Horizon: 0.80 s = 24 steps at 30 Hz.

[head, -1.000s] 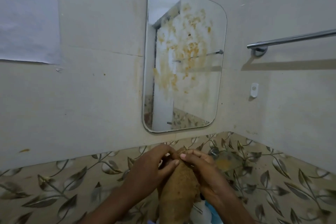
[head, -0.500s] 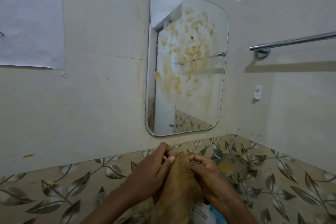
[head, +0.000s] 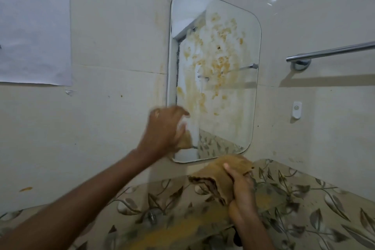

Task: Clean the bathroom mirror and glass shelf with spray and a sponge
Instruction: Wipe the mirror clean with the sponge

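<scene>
The rounded mirror [head: 227, 107] hangs on the beige wall, smeared with orange-brown stains over its upper and middle glass. My left hand [head: 164, 130], blurred, is raised at the mirror's lower left corner and shut on a small tan sponge piece [head: 185, 141] that touches the glass. My right hand [head: 242, 189] is lower, just under the mirror's bottom edge, gripping a larger brown sponge [head: 215, 174] that is folded and ragged. Beneath both hands lies the glass shelf [head: 178, 227], see-through and dusted with yellow-orange grime.
A chrome towel rail [head: 332, 50] sticks out on the right wall. A sheet of paper [head: 34, 26] is stuck at the upper left. A small white fitting [head: 296, 109] sits right of the mirror. Leaf-patterned tiles [head: 324, 209] run below.
Both hands were together low down, pulling at the brown sponge. My left hand has since come away with a small piece and risen to the mirror's lower left corner; the right hand keeps the rest.
</scene>
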Each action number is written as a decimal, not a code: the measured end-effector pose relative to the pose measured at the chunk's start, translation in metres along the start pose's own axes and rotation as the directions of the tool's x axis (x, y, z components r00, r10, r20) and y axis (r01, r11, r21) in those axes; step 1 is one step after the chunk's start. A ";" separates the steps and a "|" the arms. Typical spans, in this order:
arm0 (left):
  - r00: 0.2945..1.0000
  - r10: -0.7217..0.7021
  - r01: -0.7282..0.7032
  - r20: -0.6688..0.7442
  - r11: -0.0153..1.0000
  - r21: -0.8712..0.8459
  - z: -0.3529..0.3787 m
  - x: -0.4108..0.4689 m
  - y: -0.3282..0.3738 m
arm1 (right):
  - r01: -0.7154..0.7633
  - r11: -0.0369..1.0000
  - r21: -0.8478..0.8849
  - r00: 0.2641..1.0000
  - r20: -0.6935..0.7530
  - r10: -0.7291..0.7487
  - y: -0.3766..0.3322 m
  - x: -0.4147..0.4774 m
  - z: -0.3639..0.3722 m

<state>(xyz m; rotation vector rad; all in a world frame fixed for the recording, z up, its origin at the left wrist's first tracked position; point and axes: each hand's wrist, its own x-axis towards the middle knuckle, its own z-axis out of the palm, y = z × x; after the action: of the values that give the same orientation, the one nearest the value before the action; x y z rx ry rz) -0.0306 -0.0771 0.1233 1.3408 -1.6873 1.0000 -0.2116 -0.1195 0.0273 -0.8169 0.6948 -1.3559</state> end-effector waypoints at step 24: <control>0.917 0.391 -0.327 0.076 0.633 0.702 -0.024 0.082 -0.111 | 0.506 0.629 -0.590 0.688 -0.164 -0.707 -0.010 0.220 0.011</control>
<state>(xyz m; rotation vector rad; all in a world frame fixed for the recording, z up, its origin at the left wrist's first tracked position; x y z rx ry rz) 0.0657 -0.1044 0.2207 1.3898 -1.5922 2.0788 -0.1858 -0.3378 0.0484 -1.3152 1.1833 -2.0521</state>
